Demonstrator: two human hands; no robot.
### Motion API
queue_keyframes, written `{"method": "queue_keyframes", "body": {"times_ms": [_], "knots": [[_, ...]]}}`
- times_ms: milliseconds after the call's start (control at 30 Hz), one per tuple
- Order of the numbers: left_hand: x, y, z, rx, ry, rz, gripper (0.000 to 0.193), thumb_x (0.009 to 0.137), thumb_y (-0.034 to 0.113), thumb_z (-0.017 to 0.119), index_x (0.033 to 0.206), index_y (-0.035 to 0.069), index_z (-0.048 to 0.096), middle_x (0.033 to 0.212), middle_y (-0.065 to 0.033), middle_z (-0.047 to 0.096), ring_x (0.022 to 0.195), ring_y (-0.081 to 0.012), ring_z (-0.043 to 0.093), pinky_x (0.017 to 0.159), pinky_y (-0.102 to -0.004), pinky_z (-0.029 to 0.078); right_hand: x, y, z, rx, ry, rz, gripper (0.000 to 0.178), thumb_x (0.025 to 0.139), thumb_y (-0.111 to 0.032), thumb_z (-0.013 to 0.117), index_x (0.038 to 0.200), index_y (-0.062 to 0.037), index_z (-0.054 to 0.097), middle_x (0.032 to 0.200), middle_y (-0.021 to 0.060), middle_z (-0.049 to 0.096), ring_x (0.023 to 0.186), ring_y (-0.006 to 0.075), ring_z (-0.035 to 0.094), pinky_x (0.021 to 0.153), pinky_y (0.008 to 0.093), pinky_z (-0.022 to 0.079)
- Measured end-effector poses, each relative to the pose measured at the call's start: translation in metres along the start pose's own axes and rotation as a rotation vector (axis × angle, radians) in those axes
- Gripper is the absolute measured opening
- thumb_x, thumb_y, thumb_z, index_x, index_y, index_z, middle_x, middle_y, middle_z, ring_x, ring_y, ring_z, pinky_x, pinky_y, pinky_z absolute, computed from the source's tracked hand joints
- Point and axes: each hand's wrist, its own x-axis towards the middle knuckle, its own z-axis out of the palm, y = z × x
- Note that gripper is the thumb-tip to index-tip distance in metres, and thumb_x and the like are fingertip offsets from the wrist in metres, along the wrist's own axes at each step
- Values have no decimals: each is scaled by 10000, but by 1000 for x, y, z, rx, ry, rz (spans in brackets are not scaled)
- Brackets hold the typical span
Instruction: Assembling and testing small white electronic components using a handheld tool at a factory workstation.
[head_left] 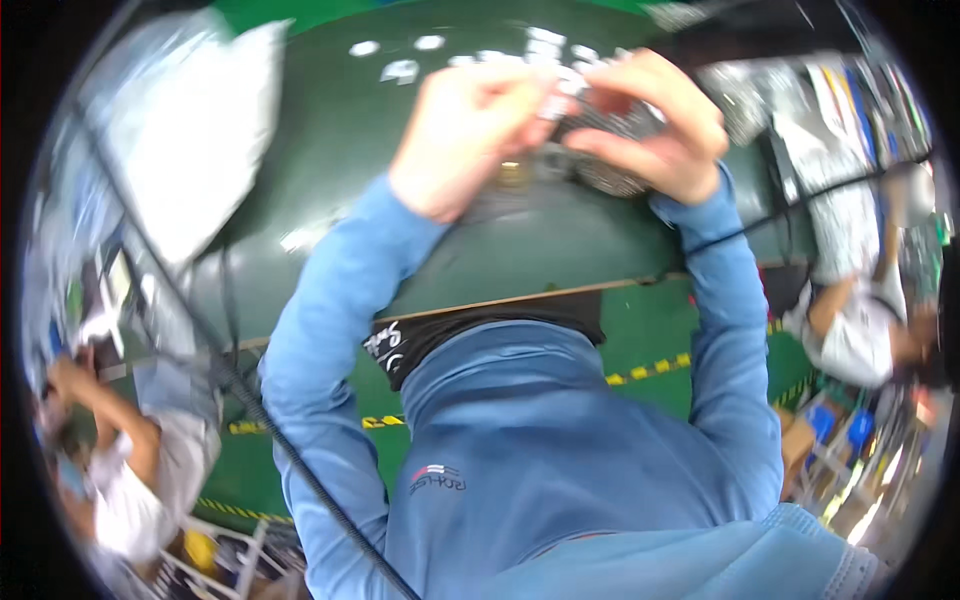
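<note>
My left hand is over the dark green table. Its thumb and fingers are pinched together at a small whitish piece, too blurred to name. Close to it on the right, my right hand arches with thumb and fingers apart, partly covering a pile of small grey metal parts. Below the fingertips are a small brass-coloured part and a greyish round piece. Several small white pieces lie scattered beyond the hands.
A large white plastic bag covers the table's left side. Clear plastic bags and a black item are at the far right. A dark cable crosses on the right. Co-workers in white sit on either side.
</note>
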Motion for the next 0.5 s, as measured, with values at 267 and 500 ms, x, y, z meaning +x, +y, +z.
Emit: {"method": "queue_keyframes", "body": {"times_ms": [267,500], "knots": [[-10,6,12,-39,35,9,353,1015,320,692,1050,-21,773,801,-32,711,698,-44,575,598,-213,442,-5,-13,18,-145,-12,-3,430,710,-46,918,1080,10,706,782,86,691,650,186,655,584,281,535],[-4,0,18,223,36,147,281,989,247,700,1007,-23,776,807,-47,743,712,-54,622,636,-253,515,-15,-14,13,-246,-5,-93,426,724,-1,893,1107,14,706,722,62,693,598,172,659,563,280,532]]}}
